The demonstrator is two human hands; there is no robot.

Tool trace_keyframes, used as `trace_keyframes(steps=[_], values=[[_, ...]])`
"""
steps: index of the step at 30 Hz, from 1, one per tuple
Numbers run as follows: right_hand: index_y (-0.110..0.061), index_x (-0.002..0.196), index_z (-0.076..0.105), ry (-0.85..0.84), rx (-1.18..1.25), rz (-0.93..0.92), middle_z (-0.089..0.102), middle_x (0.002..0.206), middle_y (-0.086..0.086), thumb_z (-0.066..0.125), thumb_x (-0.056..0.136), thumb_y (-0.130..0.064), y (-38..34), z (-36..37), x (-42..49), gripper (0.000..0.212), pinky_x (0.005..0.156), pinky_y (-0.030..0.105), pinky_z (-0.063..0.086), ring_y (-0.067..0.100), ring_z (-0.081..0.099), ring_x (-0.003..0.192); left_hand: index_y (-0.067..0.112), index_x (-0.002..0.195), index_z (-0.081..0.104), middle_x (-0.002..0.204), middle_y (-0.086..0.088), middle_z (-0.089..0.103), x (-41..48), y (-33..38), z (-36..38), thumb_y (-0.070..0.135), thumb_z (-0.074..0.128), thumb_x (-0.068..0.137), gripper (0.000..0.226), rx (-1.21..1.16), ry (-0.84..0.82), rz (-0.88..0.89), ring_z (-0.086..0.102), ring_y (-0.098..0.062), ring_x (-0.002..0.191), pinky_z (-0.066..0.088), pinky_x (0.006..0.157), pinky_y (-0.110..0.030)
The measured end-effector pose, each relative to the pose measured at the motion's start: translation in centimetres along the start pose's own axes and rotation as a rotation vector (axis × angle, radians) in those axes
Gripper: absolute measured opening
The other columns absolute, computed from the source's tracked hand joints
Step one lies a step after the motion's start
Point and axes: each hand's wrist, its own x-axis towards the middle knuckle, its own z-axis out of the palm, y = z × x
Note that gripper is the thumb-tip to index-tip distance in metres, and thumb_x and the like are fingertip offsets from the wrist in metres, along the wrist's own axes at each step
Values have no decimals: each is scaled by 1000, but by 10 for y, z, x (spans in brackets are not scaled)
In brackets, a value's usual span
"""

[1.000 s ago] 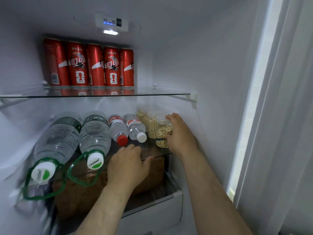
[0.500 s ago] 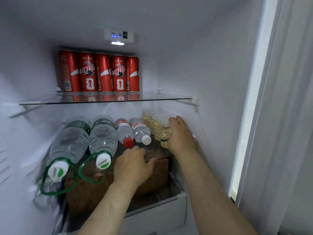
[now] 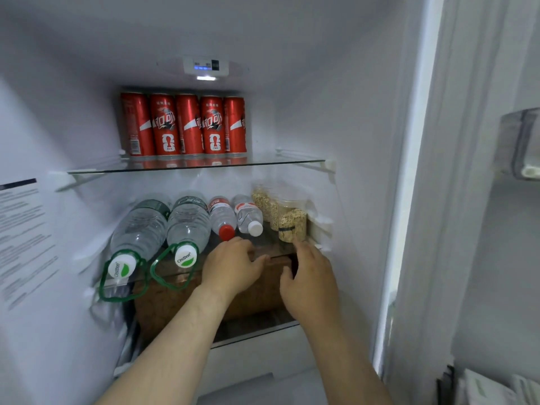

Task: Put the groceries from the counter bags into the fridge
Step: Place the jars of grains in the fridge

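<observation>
Inside the open fridge, a clear jar of grains (image 3: 292,225) stands at the right end of the middle glass shelf (image 3: 271,248), in front of two similar jars (image 3: 264,201). My right hand (image 3: 309,276) hangs just below and in front of the jar, fingers relaxed, holding nothing. My left hand (image 3: 230,266) rests on the shelf's front edge, near a small red-capped bottle (image 3: 223,219). Beside that lie a white-capped bottle (image 3: 248,216) and two large water bottles (image 3: 163,229) with green handles.
Several red cans (image 3: 184,125) line the back of the upper glass shelf (image 3: 204,166). A drawer with brown contents (image 3: 257,299) sits under the middle shelf. The fridge door with a bin (image 3: 523,144) stands open on the right.
My right hand has let go of the grain jar and drawn back below the shelf edge. The left hand stays on the shelf front. The camera has pulled back a little.
</observation>
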Motion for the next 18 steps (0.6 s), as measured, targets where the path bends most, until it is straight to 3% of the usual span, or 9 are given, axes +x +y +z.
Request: trace_keyframes(steps=[3,5,10,14,18], values=[[-23,152,30,-46,-65,-59,35,155,1,49,97,-24,3,-10,-18,59,117,37,30,21,31,142,29,108,64,106,12,63,-15,6,-18,49,60,86,31,-119,-109,-33,61,-13,100,50,81,-31],[-25,155,23,-102,-91,-96,28,159,0,48,98,-25,7,-17,-31,61,118,35,26,21,25,145,30,124,59,121,11,60,-36,7,-30,44,64,85,42,-170,-68,-42,57,-12,113,47,93,-31],[-27,155,20,-214,-76,-175,22,162,-1,48,99,-28,10,-29,-57,63,118,36,22,23,22,147,27,140,48,151,10,37,-102,-3,-38,41,67,84,61,-52,75,-1,32,-6,139,22,111,-21],[-31,155,16,-333,-84,-252,15,163,-5,45,100,-35,11,-36,-74,62,120,35,18,22,15,149,32,147,34,157,18,16,-148,-9,-39,48,64,85,71,-11,62,-51,8,8,137,9,111,-14],[-30,155,16,-376,-54,-309,14,163,-6,45,101,-35,10,-45,-91,62,121,35,15,20,13,149,37,149,27,156,22,12,-186,-8,-43,59,57,83,75,31,40,-121,1,11,135,7,111,-16]])
